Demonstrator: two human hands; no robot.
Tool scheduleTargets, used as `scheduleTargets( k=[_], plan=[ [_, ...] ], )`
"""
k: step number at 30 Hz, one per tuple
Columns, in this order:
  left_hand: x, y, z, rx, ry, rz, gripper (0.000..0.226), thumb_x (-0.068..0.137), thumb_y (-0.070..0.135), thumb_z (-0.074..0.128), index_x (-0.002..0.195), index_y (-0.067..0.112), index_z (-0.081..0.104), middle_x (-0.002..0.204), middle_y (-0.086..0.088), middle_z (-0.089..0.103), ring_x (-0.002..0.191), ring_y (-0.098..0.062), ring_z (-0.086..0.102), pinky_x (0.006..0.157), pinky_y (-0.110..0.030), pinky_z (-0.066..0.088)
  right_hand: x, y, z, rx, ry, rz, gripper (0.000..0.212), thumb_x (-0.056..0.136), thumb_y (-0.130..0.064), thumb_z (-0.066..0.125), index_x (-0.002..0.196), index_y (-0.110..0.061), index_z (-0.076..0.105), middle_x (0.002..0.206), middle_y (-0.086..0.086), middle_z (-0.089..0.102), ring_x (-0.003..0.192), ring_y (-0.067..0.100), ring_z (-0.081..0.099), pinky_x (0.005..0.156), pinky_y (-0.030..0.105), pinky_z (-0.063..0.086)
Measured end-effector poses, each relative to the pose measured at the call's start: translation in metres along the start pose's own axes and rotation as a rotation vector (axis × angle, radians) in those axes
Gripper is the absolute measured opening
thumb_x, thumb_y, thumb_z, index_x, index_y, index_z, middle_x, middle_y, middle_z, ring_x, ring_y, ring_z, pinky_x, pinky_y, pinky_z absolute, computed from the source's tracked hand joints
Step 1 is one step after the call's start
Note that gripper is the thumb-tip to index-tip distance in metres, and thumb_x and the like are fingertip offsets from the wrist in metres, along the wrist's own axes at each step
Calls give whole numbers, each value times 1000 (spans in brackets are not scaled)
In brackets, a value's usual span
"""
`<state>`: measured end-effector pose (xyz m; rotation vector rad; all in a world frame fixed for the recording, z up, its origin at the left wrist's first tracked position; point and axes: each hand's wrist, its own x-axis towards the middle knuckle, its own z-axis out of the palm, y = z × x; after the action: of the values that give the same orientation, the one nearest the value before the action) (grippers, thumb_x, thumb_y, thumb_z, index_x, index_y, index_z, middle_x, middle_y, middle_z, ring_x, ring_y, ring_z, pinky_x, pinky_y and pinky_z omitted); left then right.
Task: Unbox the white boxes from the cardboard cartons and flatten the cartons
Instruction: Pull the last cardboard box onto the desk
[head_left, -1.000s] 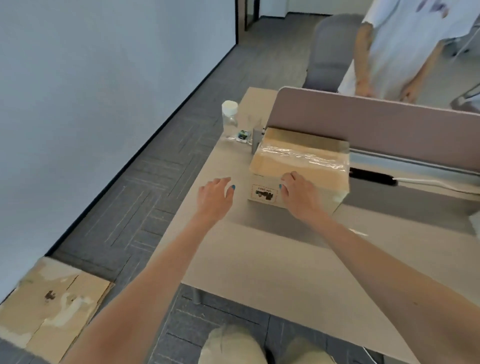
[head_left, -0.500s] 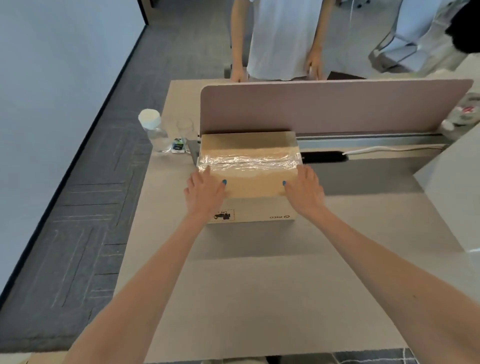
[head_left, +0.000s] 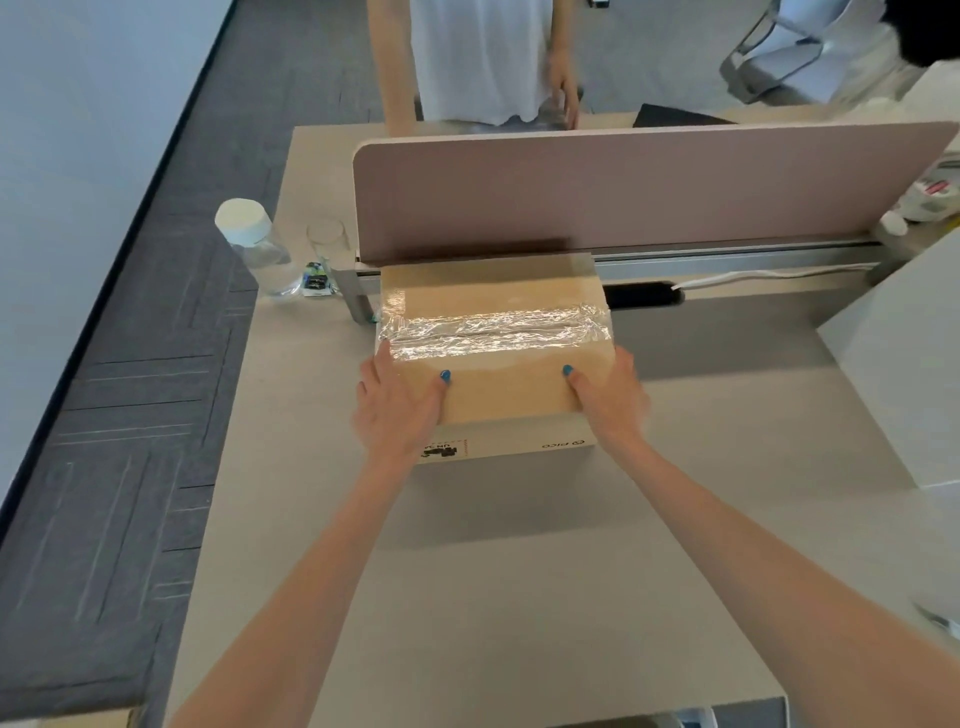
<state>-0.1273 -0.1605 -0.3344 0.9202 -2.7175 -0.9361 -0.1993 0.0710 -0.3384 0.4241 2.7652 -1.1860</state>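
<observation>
As the left hand (head_left: 400, 408) and right hand (head_left: 609, 400) clamp the near corners of the cardboard carton (head_left: 501, 395), lying on the bench (head_left: 519, 571) against the far divider (head_left: 623, 192), its wrinkled tape (head_left: 493, 332) seems intact; a one-sided pull may twist it loose.

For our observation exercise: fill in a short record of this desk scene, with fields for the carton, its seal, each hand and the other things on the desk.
Carton: cardboard carton, closed, on the desk by the divider panel
Seal: clear tape across the top, looks intact
Left hand: holds the carton's left side, thumb on top
Right hand: holds the carton's right side, thumb on top
Also on desk: capped bottle and glass, left of the carton
Stage: carton not yet opened
</observation>
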Motion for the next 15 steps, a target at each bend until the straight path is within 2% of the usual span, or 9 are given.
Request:
scheduleTargets(
  k=[5,15],
  plan=[
    [-48,30,24,-22,-19,3,87,85,59,63,153,24,21,146,-1,36,130,-25,42,97,-44,41,-9,42,-47,-51,29,21,62,84,-46,62,136,-21,39,125,0,59,112,28,56,91,38,43],
    [-190,101,86,-99,3,3,89,83,57,68,153,26,23,147,-1,37,130,-26,42,101,-44,38,-35,155,-168,-94,21,2,63,85,-46,61,138,-23,37,125,3,60,112,29,56,88,37,42]
  ],
)
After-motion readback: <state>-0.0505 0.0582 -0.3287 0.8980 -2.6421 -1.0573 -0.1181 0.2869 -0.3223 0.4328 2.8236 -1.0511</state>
